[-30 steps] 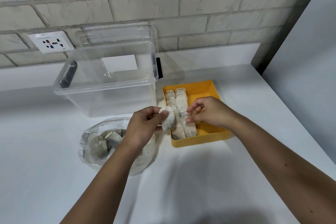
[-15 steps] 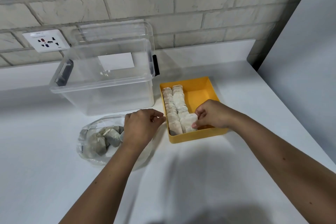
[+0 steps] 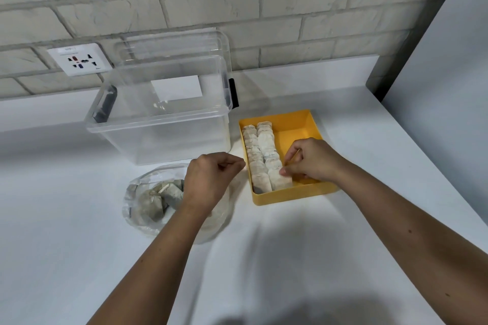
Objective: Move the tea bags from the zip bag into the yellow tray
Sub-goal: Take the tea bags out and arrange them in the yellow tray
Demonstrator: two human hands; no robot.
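Observation:
The yellow tray (image 3: 290,196) sits on the white counter and holds two rows of pale tea bags (image 3: 260,145) along its left side. My right hand (image 3: 309,161) is inside the tray, fingers curled, its thumb and fingertips pinching the edge of the nearest tea bag (image 3: 280,182) in the right row. The clear zip bag (image 3: 137,208) lies left of the tray with several tea bags (image 3: 158,200) inside. My left hand (image 3: 208,179) hovers over the bag's right part with fingers curled and nothing in it, hiding that part of the bag.
A clear plastic storage box (image 3: 158,137) stands behind the zip bag, close to the tray's left rim, with its lid (image 3: 174,42) leaning on the brick wall. A wall socket (image 3: 79,59) is at left. A grey panel (image 3: 449,87) bounds the counter's right side.
My left hand passed a tea bag to my right hand and drew back over the zip bag. My right hand laid the tea bag down at the near end of the right row.

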